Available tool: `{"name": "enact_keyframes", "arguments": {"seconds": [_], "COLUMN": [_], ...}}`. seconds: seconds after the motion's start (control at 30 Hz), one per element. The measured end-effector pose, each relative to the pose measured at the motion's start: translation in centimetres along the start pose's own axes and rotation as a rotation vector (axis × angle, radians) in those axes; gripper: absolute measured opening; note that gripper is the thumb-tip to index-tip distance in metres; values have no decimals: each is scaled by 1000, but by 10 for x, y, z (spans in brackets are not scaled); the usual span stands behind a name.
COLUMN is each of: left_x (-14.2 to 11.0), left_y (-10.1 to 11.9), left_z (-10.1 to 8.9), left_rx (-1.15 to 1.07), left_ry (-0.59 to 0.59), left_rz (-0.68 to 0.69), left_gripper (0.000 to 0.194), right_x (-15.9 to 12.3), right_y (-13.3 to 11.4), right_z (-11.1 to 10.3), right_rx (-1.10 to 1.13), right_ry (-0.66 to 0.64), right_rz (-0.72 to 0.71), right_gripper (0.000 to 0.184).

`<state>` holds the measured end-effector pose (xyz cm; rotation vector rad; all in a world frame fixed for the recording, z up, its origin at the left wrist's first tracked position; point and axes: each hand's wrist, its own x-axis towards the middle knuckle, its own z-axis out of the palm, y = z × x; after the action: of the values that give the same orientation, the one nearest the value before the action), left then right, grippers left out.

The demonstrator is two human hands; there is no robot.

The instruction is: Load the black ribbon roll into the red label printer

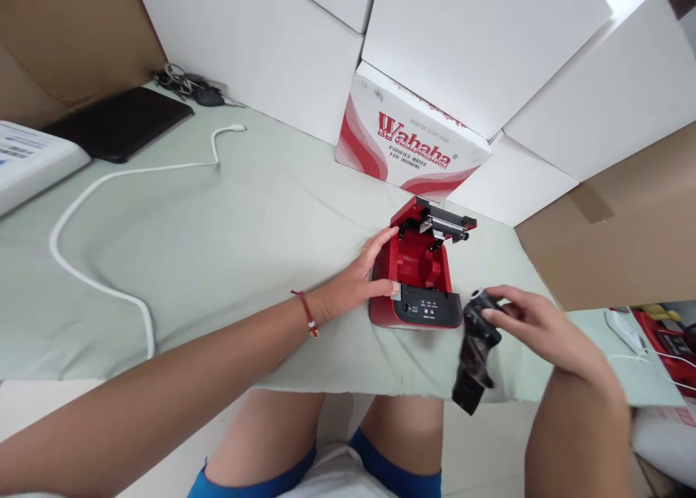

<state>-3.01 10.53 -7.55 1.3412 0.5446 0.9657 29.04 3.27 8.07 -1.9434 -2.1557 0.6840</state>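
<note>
A small red label printer [383, 311] stands on the cloth with its lid [443, 222] raised, showing a red hollow inside. The black roller sits under the lid, and a black panel with small marks lies along the front. My left hand [370, 277] grips the printer's left side, its thumb on the grey corner piece of the panel and its fingers near the hinge. Just right of the printer, my right hand [525, 317] pinches a black roll [481, 313]. From it a glossy black strip hangs down, slightly blurred, past the table's front edge.
A Wahaha water carton [413, 139] stands against white boxes [483, 41] behind the printer. On the left lie a white cable [103, 288], a black tablet-like slab [125, 121], keys [190, 85] and a white box [38, 161]. Brown cardboard [620, 222] closes the right side.
</note>
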Motion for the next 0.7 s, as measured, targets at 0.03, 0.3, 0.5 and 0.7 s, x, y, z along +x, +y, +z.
{"name": "enact_keyframes", "arguments": {"seconds": [0.03, 0.3, 0.5, 0.7], "left_x": [0, 0, 2, 1], "left_y": [1, -1, -3, -3], "left_z": [0, -1, -1, -1], "left_rx": [7, 9, 9, 36], "left_ry": [2, 23, 21, 23], "left_rz": [4, 7, 22, 29], "left_gripper": [103, 101, 100, 97], "right_x": [7, -6, -30, -31], "right_y": [5, 52, 87, 80], "right_z": [14, 80, 84, 73], "right_rx": [-18, -45, -141, -267], "right_ry": [-34, 363, 362, 212], "right_rz": [18, 103, 189, 180], "right_gripper": [35, 45, 42, 38]}}
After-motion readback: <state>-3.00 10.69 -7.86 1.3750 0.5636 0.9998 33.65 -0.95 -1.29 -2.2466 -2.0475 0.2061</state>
